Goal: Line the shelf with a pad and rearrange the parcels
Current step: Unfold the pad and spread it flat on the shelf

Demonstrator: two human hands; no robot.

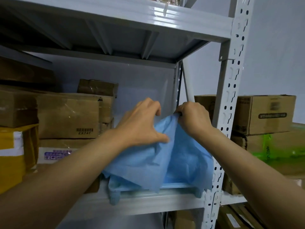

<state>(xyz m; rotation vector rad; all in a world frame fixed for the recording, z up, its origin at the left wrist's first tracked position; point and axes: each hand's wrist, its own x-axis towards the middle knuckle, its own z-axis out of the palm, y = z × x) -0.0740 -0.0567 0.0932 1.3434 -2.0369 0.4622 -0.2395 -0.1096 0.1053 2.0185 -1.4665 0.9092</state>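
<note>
The right hand [193,118] had its fingers curled tight around the top corner of the blue pad [181,156], bunching the thin sheet into a peak in front of the far right corner of the bay. The left hand [142,124] held the same sheet a little lower and to the left. Its thumb lay across a fold and its fingers were bent over the upper edge, but their tips were turned away, so how much of the sheet they had hold of was hard to tell.

Between the two hands the pad hung in loose creases. Its lower part lay crumpled on the right part of the shelf [148,202], with one corner drooping over the near lip. Left of the pad, stacked parcels [69,116] filled the shelf's left half — brown cartons, one with a barcode label, and a yellow package [9,156] at the left edge of view.

The white slotted upright [231,96] stood just right of the right hand. Beyond it, more cartons [264,113] sat in the neighbouring bay — one bound with green tape [280,149].
</note>
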